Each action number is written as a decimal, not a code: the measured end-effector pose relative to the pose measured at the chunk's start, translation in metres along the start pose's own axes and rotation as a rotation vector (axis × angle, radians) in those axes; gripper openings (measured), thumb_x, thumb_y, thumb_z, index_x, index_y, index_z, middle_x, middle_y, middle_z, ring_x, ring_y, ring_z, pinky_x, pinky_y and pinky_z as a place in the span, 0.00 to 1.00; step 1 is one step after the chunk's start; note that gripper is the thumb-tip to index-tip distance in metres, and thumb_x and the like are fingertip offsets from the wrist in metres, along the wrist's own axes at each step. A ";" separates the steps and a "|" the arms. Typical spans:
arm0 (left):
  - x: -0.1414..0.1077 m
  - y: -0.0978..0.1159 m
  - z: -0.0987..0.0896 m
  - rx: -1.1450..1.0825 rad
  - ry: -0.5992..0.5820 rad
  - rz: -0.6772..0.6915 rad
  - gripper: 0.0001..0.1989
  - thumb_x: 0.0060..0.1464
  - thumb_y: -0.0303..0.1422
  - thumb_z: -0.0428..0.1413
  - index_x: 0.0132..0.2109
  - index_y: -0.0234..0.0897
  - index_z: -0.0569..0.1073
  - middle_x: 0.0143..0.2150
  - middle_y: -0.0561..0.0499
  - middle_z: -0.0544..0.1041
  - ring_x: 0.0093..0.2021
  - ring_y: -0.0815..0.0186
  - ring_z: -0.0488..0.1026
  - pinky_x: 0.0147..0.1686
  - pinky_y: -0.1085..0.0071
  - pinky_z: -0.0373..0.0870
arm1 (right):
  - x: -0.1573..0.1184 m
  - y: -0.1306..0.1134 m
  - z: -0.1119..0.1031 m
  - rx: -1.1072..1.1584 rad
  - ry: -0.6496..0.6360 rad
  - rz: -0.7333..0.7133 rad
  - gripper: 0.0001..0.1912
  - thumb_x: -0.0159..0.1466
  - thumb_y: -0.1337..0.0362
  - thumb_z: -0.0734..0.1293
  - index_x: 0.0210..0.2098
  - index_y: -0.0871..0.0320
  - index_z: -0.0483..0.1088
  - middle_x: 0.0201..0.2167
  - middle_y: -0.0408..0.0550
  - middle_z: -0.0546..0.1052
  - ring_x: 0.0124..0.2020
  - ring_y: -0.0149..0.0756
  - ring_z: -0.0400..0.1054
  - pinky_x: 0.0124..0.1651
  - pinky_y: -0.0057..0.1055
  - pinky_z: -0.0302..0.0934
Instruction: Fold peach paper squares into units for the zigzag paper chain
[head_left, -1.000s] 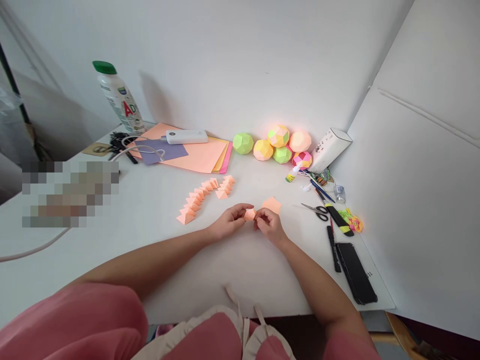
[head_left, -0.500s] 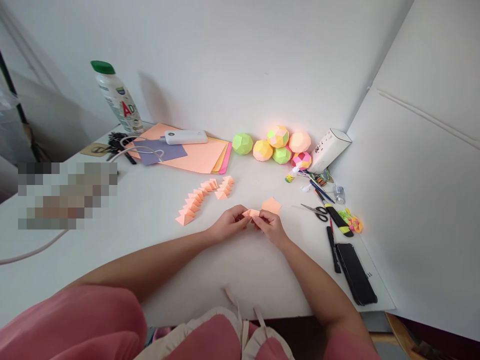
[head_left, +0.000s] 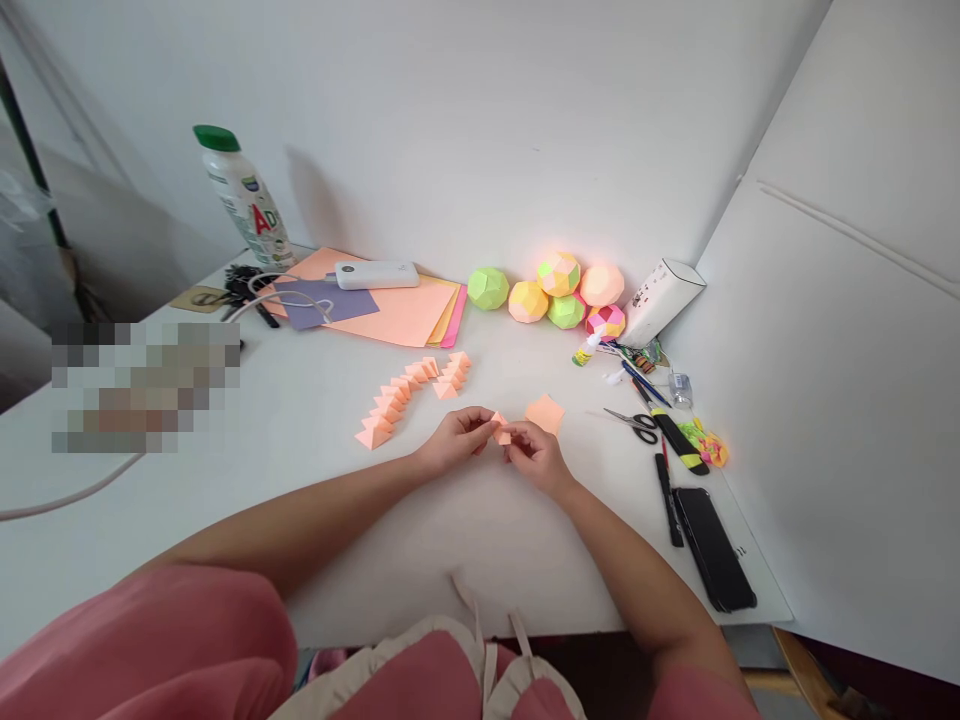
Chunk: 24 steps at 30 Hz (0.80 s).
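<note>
Between my two hands, above the white table, is a small folded piece of peach paper (head_left: 500,430). My left hand (head_left: 459,440) pinches its left side between thumb and fingers. From the right, my right hand (head_left: 538,458) grips it with bent fingers that partly cover it. Just behind my right hand lies a flat peach paper piece (head_left: 545,413) with angled edges. Left of my hands, a curved row of folded peach paper pieces (head_left: 386,405) rests on the table, with a shorter row (head_left: 452,376) beside it.
Faceted paper balls (head_left: 528,301) sit against the wall. Coloured sheets (head_left: 405,315) lie at the back under a power bank (head_left: 377,275), near a bottle (head_left: 247,205). To the right are scissors (head_left: 636,425), a cutter (head_left: 681,443), a glue bottle (head_left: 584,350) and a phone (head_left: 715,548).
The folded paper has turned from lying level to standing more upright between my fingers. My right fingers have shifted their hold slightly. The whole view has shifted a little.
</note>
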<state>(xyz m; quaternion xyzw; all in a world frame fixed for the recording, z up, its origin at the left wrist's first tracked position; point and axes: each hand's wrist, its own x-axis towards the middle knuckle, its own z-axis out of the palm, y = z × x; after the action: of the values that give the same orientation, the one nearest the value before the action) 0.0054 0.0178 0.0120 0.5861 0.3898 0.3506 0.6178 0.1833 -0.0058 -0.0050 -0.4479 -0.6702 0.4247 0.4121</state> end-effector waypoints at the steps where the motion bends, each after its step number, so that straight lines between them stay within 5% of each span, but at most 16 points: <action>1: 0.000 0.001 0.000 0.009 -0.001 0.005 0.17 0.52 0.46 0.50 0.33 0.36 0.69 0.19 0.58 0.60 0.19 0.74 0.56 0.21 0.76 0.54 | 0.000 -0.001 0.000 0.002 0.007 0.000 0.09 0.58 0.65 0.62 0.39 0.55 0.69 0.31 0.44 0.72 0.25 0.29 0.68 0.31 0.31 0.66; 7: -0.005 0.004 0.003 0.015 -0.112 0.046 0.16 0.54 0.44 0.48 0.41 0.36 0.69 0.28 0.54 0.66 0.25 0.72 0.60 0.24 0.75 0.59 | 0.000 -0.002 -0.001 -0.003 0.068 -0.032 0.09 0.59 0.64 0.62 0.36 0.53 0.73 0.32 0.46 0.75 0.29 0.33 0.69 0.30 0.32 0.67; 11: -0.003 -0.001 0.002 -0.022 -0.065 0.002 0.22 0.53 0.42 0.51 0.52 0.37 0.64 0.33 0.52 0.66 0.25 0.73 0.62 0.24 0.74 0.62 | 0.003 0.000 -0.001 -0.037 0.064 -0.120 0.07 0.58 0.65 0.64 0.33 0.52 0.74 0.30 0.47 0.72 0.29 0.33 0.67 0.29 0.32 0.66; 24: -0.002 -0.008 0.000 0.039 -0.149 0.037 0.22 0.55 0.39 0.48 0.54 0.35 0.63 0.30 0.51 0.68 0.27 0.70 0.63 0.25 0.74 0.62 | 0.004 -0.001 -0.001 0.070 0.049 -0.090 0.05 0.57 0.62 0.67 0.30 0.54 0.75 0.31 0.46 0.70 0.23 0.29 0.66 0.28 0.32 0.65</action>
<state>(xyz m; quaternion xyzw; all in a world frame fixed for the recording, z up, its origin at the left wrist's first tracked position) 0.0043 0.0151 0.0038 0.6293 0.3388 0.3097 0.6271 0.1825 -0.0020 -0.0032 -0.4128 -0.6641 0.4180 0.4625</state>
